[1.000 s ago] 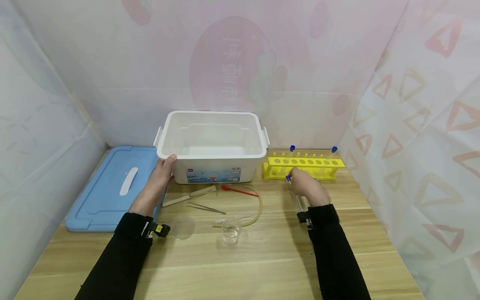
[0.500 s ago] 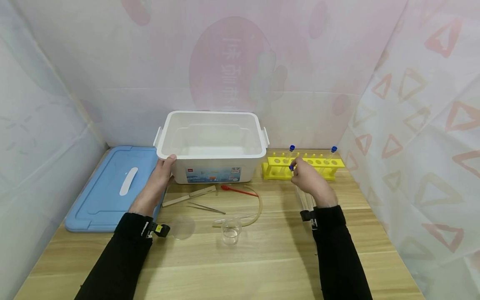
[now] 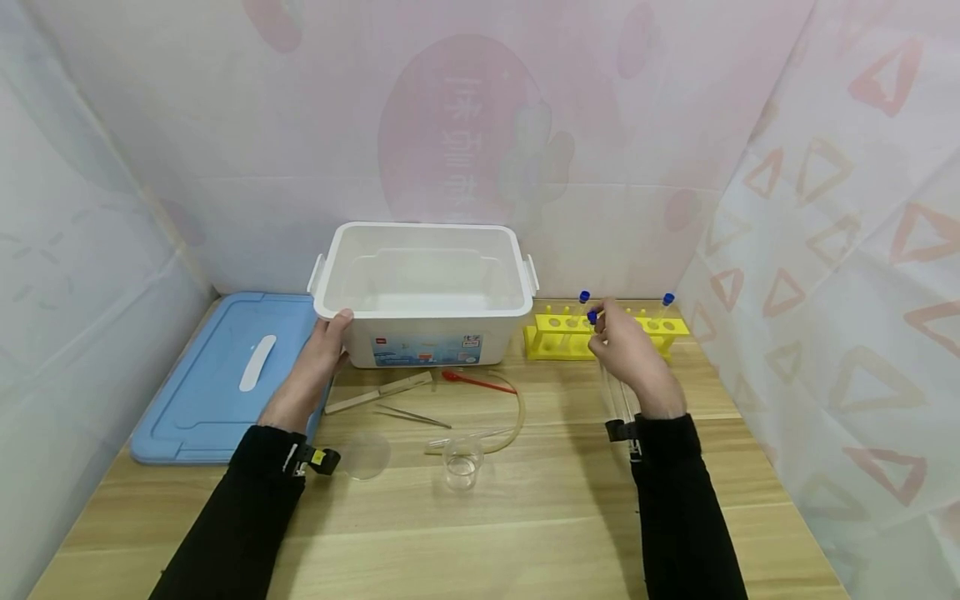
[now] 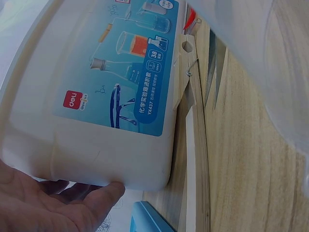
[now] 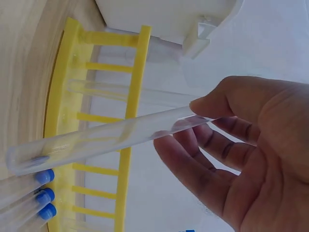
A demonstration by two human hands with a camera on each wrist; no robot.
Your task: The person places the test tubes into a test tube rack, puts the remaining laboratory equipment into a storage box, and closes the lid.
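Observation:
My right hand (image 3: 630,350) pinches a clear test tube (image 5: 96,140) between thumb and fingers. Its blue cap (image 3: 592,317) shows at the fingertips in the head view. The tube is tilted, in front of a yellow test tube rack (image 3: 555,350). Two blue-capped tubes stand in that rack, one near the left (image 3: 584,297) and one near the right (image 3: 667,299). More capped tubes (image 5: 44,195) lie on the table below. My left hand (image 3: 318,354) holds the front left corner of a white plastic box (image 3: 442,342), thumb near its rim.
Left of the box lies a blue lid (image 3: 202,392). In front are a wooden test tube clamp (image 3: 382,392), tweezers (image 3: 412,416), a red spoon (image 3: 476,381), rubber tubing (image 3: 521,417), a clear beaker (image 3: 462,467) and a clear round disc (image 3: 365,457). Patterned cloth walls surround the table.
My right hand has lifted the capped test tube from the table's front area, moving up and slightly right toward the rack. My left hand stays on the box.

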